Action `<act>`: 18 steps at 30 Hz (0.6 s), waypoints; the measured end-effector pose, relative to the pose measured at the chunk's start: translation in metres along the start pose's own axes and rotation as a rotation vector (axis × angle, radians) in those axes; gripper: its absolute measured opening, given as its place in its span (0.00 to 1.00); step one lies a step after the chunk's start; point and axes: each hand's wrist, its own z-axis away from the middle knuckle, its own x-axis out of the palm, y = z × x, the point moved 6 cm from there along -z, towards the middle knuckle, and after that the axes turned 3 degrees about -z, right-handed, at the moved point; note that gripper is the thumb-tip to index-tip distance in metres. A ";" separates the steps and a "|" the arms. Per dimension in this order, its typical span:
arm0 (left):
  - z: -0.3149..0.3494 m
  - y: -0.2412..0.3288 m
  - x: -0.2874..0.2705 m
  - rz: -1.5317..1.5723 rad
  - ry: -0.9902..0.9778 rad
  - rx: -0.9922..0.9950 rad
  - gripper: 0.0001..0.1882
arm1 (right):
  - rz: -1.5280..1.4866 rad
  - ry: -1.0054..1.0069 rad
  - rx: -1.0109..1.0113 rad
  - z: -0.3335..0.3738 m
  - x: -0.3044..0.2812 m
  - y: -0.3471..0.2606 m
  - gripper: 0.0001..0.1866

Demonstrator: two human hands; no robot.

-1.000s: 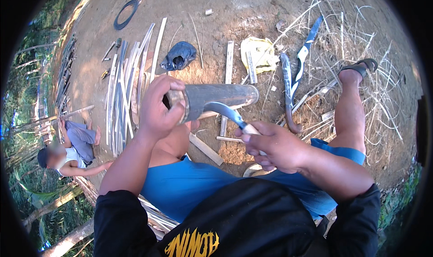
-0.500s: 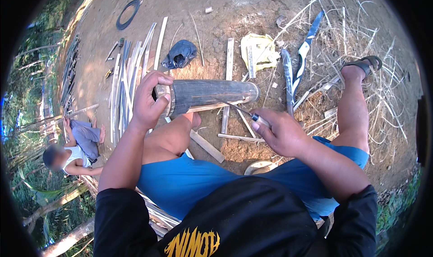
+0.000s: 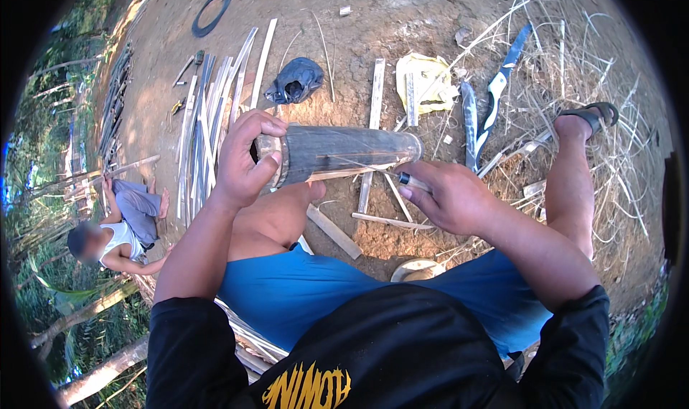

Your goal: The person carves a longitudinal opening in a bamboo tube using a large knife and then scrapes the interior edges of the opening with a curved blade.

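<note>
A dark, hollow wooden-looking cylinder (image 3: 337, 147) lies crosswise in front of me, above my bent left leg. It has a pale band near its left end, where the opening shows. My left hand (image 3: 246, 150) grips that end, thumb and fingers closed over the rim. In my right hand (image 3: 453, 197) is a thin-bladed knife (image 3: 414, 183), held by its short, light handle with a dark collar. The slim blade points left and lies against the lower side of the cylinder, where a paler strip runs along it. Whether the tip is cutting in, I cannot tell.
Long split strips (image 3: 215, 114) lie on the dirt at left, near a black plastic bag (image 3: 296, 80). A yellow bag (image 3: 423, 82), a blue-and-white sheath-like piece (image 3: 499, 86) and tangled shavings (image 3: 596, 136) lie right. Another person (image 3: 125, 229) sits at far left.
My right hand and the knife have moved slightly upward, closer to the cylinder. My left hand keeps its grip on the end. The whole view has shifted a little.
</note>
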 end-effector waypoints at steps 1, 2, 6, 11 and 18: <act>0.000 -0.003 0.000 -0.009 -0.006 -0.001 0.17 | -0.001 0.002 -0.005 0.000 0.000 0.000 0.20; 0.001 -0.004 0.000 -0.018 -0.013 -0.002 0.18 | -0.003 0.004 -0.009 -0.001 -0.001 0.000 0.20; -0.001 -0.003 0.000 0.017 -0.017 -0.010 0.18 | 0.011 -0.011 -0.003 -0.002 -0.001 0.002 0.20; -0.002 -0.002 -0.001 0.011 -0.017 -0.015 0.18 | 0.022 -0.022 -0.018 -0.004 -0.002 0.003 0.20; -0.003 -0.002 0.000 0.044 -0.013 -0.029 0.17 | 0.023 -0.038 0.016 -0.005 -0.004 0.004 0.20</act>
